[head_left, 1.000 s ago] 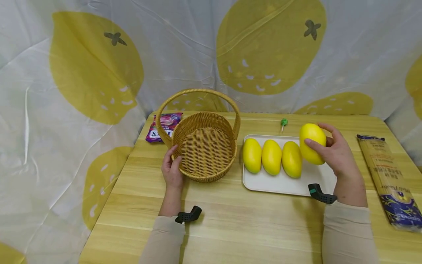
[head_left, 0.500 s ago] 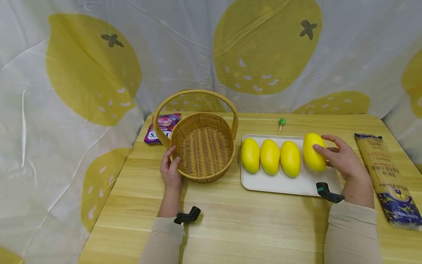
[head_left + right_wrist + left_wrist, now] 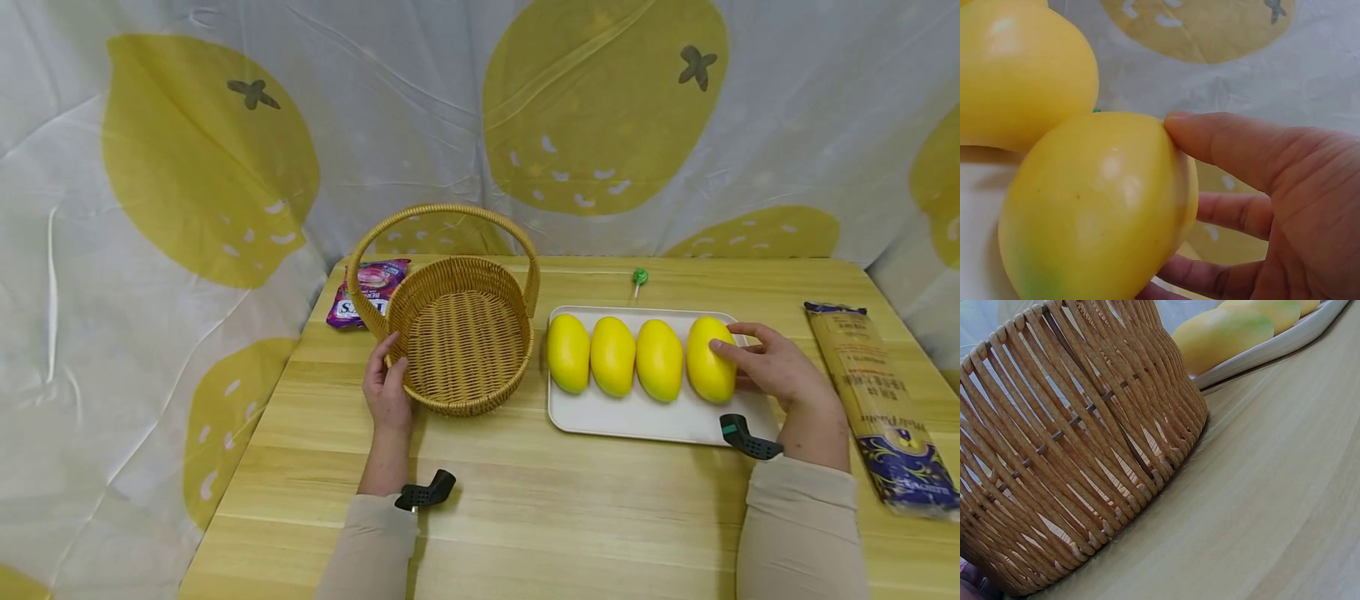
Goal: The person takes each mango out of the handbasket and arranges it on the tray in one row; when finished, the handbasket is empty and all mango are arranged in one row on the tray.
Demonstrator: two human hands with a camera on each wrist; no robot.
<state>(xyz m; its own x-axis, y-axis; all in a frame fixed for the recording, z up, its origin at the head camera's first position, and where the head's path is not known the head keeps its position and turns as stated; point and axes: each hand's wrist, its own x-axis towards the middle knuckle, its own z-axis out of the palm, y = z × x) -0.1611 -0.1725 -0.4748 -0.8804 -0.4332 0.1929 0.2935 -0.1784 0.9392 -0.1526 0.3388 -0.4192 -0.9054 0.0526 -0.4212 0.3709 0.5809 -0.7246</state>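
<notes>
Several yellow mangoes stand in a row on a white rectangular tray (image 3: 622,419). My right hand (image 3: 780,371) holds the rightmost mango (image 3: 710,360) from its right side, thumb on top and fingers behind. In the right wrist view that mango (image 3: 1097,206) shows a greenish end, and the thumb (image 3: 1222,144) touches its upper edge. To the left, a woven wicker basket (image 3: 467,404) with a tall arched handle stands with nothing inside. My left hand (image 3: 388,392) grips its left rim; the left wrist view shows only the basket's wall (image 3: 1079,444) close up.
Behind the basket's left side lies a purple snack packet (image 3: 375,279). A green lollipop (image 3: 640,277) lies beyond the tray. At the right is a long pasta pack (image 3: 877,400). A lemon-print curtain (image 3: 420,108) hangs behind the wooden table (image 3: 555,517).
My right hand has moved down and slightly right, lowering the mango from above the tray to the end of the row. The left hand stays on the basket.
</notes>
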